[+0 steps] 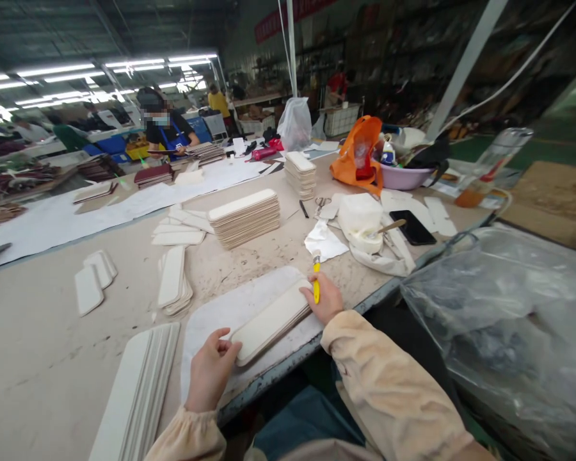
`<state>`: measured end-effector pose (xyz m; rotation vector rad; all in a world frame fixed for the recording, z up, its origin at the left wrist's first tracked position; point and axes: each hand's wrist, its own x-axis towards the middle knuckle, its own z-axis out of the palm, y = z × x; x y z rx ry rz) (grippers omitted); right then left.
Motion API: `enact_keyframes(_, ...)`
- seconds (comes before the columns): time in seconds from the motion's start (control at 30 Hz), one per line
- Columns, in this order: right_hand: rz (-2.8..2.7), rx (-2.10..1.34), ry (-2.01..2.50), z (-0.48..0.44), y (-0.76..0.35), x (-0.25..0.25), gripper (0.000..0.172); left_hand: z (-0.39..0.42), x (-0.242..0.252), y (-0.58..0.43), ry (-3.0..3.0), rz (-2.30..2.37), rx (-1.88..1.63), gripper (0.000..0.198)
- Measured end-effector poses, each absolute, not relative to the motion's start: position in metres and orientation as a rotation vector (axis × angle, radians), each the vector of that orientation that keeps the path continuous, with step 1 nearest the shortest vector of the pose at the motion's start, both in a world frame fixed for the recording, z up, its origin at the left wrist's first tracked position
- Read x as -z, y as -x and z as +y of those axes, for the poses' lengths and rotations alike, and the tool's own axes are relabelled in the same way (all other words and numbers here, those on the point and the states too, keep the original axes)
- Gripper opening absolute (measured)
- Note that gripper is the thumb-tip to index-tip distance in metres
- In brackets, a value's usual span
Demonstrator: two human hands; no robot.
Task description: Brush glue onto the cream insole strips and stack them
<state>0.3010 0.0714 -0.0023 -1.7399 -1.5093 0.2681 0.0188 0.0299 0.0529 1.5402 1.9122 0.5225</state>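
Observation:
A small stack of long white panels with rounded corners [271, 317] lies on a white sheet [204, 326] at the table's front edge. My left hand [211, 370] is at the stack's near left end, thumb against the corner and the other fingers curled. At the far right end, my right hand [327, 299] touches the stack too. A yellow-handled brush [316, 285] is held upright in that hand, bristles upward. Whether either hand has lifted a single panel cannot be made out.
Fanned long panels [134, 390], a short stack [173, 278] and a tall stack [244, 218] stand leftward. A white tub [361, 214], black phone [413, 227], scissors [322, 202] and purple basin [403, 177] lie rightward. A co-worker [166, 131] sits across.

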Motion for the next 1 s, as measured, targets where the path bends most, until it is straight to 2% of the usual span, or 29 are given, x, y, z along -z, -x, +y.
enact_keyframes(0.2, -1.501, -0.257, 1.738, 0.072, -0.304, 0.007, 0.022, 0.031, -0.055, -0.02, -1.523, 1.883, -0.567, 0.045)
enact_keyframes(0.43, -1.446, -0.372, 1.738, 0.071, -0.305, 0.004, 0.019, 0.025, -0.046, -0.018, -1.603, 1.99, -0.479, 0.054)
enact_keyframes(0.57, -1.386, -0.456, 1.698, 0.071, -0.306, 0.003, 0.023, 0.022, -0.042, -0.018, -1.545, 2.013, -0.567, 0.054)
enact_keyframes(0.83, -1.331, -0.502, 1.579, 0.07, -0.306, 0.001, 0.025, 0.019, -0.04, -0.023, -1.613, 2.047, -0.711, 0.043)
enact_keyframes(1.0, -1.245, -0.539, 1.524, 0.069, -0.305, -0.003, 0.026, 0.015, -0.046, -0.026, -1.444, 1.97, -0.845, 0.033)
